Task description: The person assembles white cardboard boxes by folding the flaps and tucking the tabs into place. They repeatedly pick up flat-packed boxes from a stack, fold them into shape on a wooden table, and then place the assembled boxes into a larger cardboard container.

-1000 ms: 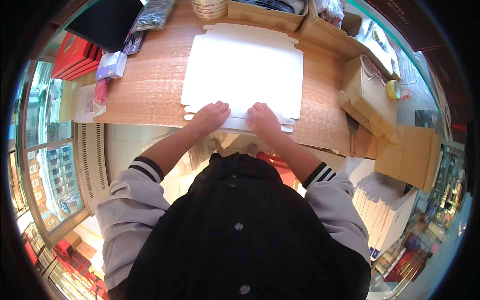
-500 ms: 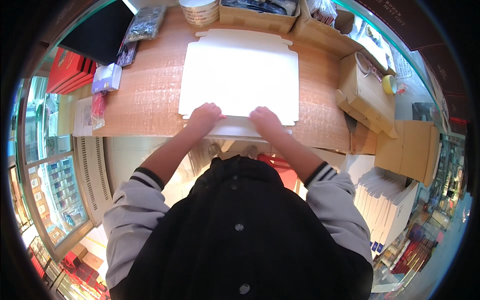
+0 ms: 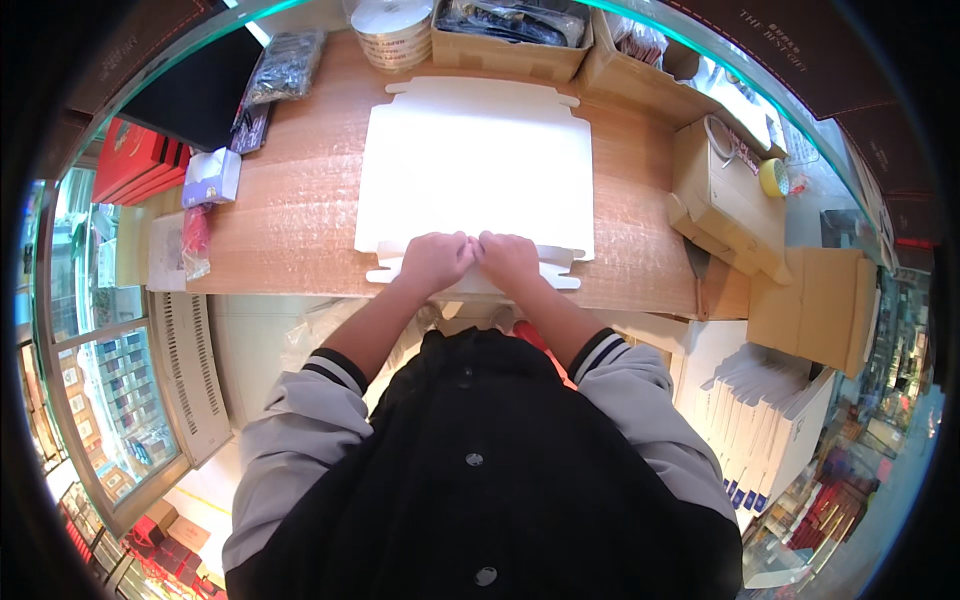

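Working the crease of a white cardboard box blank [image 3: 475, 165] at its near flap [image 3: 555, 281]

Nearest the body, the left hand [image 3: 437, 263] and the right hand [image 3: 508, 263] are meeting at the middle of the near flap. Their fingers are curling in tightly and seem to be grasping the flap, though the tips are hiding from view. For a clean fold, the person should be pressing evenly from the middle outward, so that the board is bending along one straight line rather than buckling; the flap's two ends, showing past the hands, probably need the same pressure. Working so close to the front edge of the bench [image 3: 280, 200] calls for care against the blank slipping.

The blank is lying on the wood-grained bench, its near side close to that edge. Slim, rounded tabs are sticking out at the flap's ends; beyond, the broad panel is looking plain, smooth and glaringly bright. Similar slim tabs are jutting sideways at the far corners, and an open cardboard carton [image 3: 505, 57] is standing farther back.
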Motion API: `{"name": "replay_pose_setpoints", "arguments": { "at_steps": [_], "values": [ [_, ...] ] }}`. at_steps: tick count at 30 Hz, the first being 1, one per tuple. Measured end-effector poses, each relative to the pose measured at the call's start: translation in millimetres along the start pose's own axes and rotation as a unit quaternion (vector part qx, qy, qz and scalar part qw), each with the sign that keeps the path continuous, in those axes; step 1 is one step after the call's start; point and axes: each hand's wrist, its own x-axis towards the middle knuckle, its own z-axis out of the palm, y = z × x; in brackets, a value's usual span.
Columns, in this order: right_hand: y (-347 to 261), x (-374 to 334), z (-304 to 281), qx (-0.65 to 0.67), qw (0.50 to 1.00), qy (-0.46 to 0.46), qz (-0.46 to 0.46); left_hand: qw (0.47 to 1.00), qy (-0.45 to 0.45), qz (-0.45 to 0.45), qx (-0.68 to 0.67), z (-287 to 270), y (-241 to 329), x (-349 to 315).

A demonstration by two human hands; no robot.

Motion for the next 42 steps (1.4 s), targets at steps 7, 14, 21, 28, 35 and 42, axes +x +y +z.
{"name": "replay_pose_setpoints", "arguments": {
  "at_steps": [7, 14, 21, 28, 35, 42],
  "values": [
    [76, -32, -9, -0.023, 0.986, 0.157, 0.054, 0.990, 0.125, -0.043, 0.057, 2, -58, -22],
    [76, -29, -30, 0.138, 0.965, 0.105, 0.198, 0.991, 0.129, 0.032, -0.001, -19, -32, -26],
    [149, -27, -71, 0.471, 0.803, 0.154, 0.330, 0.983, 0.040, 0.176, 0.025, -22, 6, -14],
    [129, -48, -130, 0.740, 0.574, 0.106, 0.334, 0.926, 0.148, 0.345, 0.036, -116, 14, -55],
    [56, -112, -66, 0.828, 0.480, 0.059, 0.283, 0.996, -0.044, 0.074, 0.012, -92, 48, -83],
    [14, -112, -25, 0.694, 0.552, -0.217, 0.408, 0.982, 0.094, 0.164, 0.024, -3, 10, -86]
  ]
}}
